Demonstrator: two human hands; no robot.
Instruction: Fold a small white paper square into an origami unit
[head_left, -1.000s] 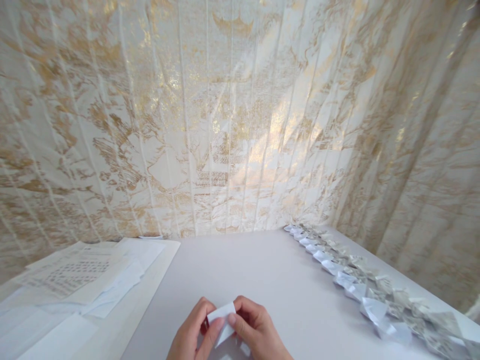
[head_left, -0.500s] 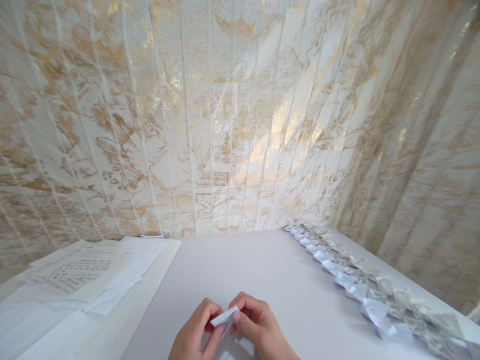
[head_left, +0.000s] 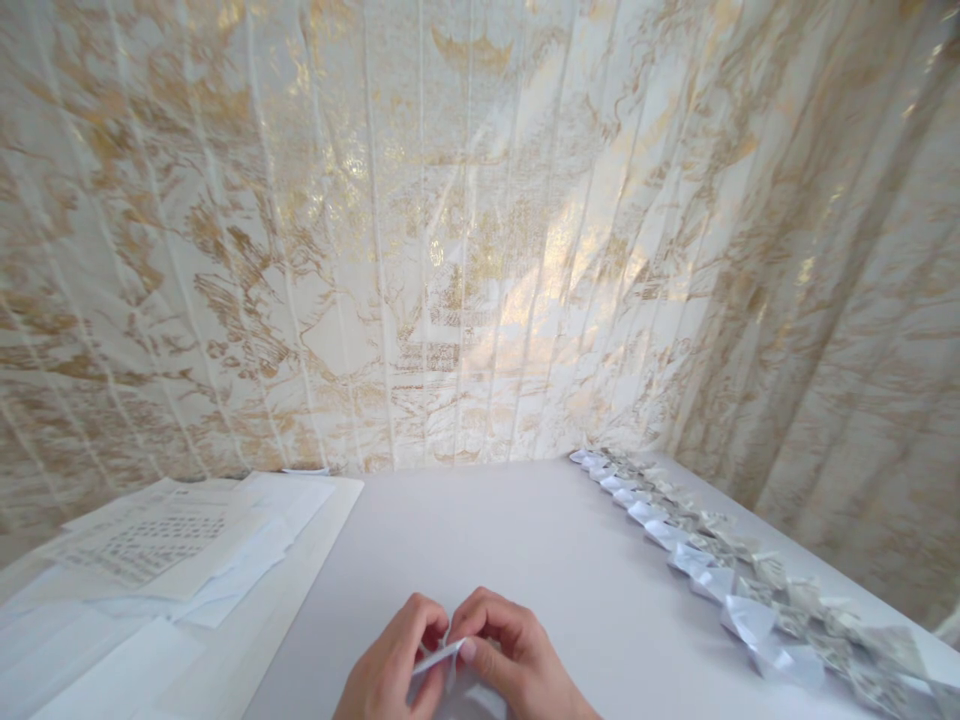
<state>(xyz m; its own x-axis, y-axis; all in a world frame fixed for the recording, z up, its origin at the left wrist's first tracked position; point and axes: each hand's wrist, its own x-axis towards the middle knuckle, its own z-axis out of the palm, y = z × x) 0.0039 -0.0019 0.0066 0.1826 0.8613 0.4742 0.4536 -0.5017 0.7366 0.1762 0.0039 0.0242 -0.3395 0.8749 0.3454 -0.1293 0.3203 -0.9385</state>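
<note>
Two hands at tabletop [head_left: 525, 540] near edge | left hand [head_left: 390, 670] and right hand [head_left: 510, 660] pinch folded paper [head_left: 439, 658] | paper shapes [head_left: 720, 570] along right edge

A broad strip of bare table [head_left: 510, 530] runs from the hands [head_left: 457, 665] to the far curtain [head_left: 450, 250], open for passage. On the left, loose papers [head_left: 150, 545] cover the surface. Along the right edge, a row of folded paper pieces [head_left: 720, 565] bars the way, with the curtain close behind.
</note>
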